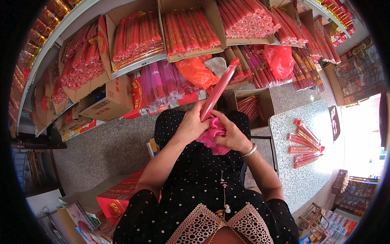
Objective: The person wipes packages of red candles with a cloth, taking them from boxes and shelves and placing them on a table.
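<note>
One red wrapped stick [219, 90], tilted over the lap [167, 123], left hand [192, 125] curled snugly round its lower end, right hand [233, 134] with fingers closed on a bunched pink cloth [214, 140] beside it, liable to slip should cloth drag while the left grip slackens

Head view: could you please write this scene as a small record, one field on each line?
Left hand: the left hand grips a long red package near its lower end
Right hand: the right hand holds a pink cloth beside that end
Right wrist: bracelet
Right side: speckled table bearing red bundles
Beyond the hands: shelved cardboard boxes of red wrapped sticks
</note>
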A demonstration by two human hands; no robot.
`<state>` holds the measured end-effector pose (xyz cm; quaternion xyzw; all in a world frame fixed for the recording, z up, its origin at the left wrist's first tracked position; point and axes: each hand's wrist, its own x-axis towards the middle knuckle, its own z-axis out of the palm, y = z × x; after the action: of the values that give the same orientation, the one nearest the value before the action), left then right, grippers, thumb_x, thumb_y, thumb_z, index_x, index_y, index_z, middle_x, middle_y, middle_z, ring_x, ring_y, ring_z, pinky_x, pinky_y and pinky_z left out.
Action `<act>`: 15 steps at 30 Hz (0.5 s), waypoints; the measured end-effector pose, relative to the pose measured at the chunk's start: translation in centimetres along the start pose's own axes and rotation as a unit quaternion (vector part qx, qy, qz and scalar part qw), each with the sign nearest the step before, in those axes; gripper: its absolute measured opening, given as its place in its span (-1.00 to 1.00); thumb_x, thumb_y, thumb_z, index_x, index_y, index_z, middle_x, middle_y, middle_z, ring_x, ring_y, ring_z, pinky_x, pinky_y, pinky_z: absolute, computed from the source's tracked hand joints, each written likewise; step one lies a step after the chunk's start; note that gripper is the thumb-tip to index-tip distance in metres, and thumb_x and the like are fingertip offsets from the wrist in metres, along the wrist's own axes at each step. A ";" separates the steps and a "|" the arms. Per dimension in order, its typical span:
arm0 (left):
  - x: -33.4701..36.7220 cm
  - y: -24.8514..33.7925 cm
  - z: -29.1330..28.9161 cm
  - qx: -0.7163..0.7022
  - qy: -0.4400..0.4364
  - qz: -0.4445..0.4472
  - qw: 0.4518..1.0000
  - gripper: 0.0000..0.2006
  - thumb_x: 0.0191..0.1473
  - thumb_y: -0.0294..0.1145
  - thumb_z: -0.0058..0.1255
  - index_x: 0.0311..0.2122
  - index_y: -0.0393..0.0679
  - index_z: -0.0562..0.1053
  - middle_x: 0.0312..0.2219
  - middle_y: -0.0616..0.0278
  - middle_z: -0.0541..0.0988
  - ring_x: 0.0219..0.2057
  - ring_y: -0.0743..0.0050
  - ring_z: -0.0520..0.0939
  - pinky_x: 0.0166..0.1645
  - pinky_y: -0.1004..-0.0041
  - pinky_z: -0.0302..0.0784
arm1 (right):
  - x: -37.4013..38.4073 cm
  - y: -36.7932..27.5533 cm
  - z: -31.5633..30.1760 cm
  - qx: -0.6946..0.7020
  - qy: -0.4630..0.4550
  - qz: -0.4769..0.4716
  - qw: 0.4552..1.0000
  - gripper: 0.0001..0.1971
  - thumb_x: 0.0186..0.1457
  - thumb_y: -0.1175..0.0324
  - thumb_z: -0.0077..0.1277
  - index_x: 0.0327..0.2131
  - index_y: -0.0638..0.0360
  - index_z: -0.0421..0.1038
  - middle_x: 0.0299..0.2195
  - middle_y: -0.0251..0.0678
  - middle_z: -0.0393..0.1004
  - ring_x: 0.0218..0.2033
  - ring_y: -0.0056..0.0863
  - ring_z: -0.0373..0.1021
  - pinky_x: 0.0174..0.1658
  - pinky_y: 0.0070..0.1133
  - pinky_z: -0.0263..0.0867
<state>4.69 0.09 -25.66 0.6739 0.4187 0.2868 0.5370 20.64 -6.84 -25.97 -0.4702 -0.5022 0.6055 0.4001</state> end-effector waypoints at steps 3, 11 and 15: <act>-0.1 -0.7 0.1 -0.076 -0.010 0.001 0.997 -0.49 -0.10 -0.49 0.11 0.01 -0.20 0.25 -0.31 0.23 0.52 -0.42 0.66 0.49 -0.32 0.58 0.43 | 0.0 0.7 0.8 -0.044 0.041 -0.038 0.997 -0.44 -0.18 0.64 -0.07 0.02 0.22 0.23 -0.42 -0.55 0.34 -0.41 -0.81 0.22 -0.33 -0.76 0.23; -1.3 -3.5 -1.7 -0.512 -0.038 -0.133 0.848 -0.55 0.15 -0.16 -0.16 0.08 -0.19 0.22 -0.31 0.15 0.44 -0.56 0.54 0.43 -0.53 0.54 0.34 | -0.9 0.9 -1.5 0.299 0.219 -0.090 0.925 -0.59 -0.17 0.38 -0.16 -0.15 0.32 0.28 -0.26 -0.17 0.42 -0.25 -0.39 0.40 -0.12 -0.52 0.34; -2.1 -3.5 -0.5 -0.559 -0.059 -0.145 0.814 -0.57 0.17 -0.13 -0.21 0.04 -0.19 0.23 -0.34 0.16 0.43 -0.52 0.51 0.43 -0.51 0.53 0.33 | -0.3 0.0 -1.1 0.406 0.237 -0.123 0.874 -0.56 -0.14 0.38 -0.15 -0.11 0.31 0.23 -0.18 -0.15 0.38 -0.17 -0.36 0.36 -0.05 -0.46 0.30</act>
<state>2.32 -1.23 -28.77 0.2050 0.2467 0.3503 0.8800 21.79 -6.87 -26.02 -0.3305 -0.1554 0.5725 0.7341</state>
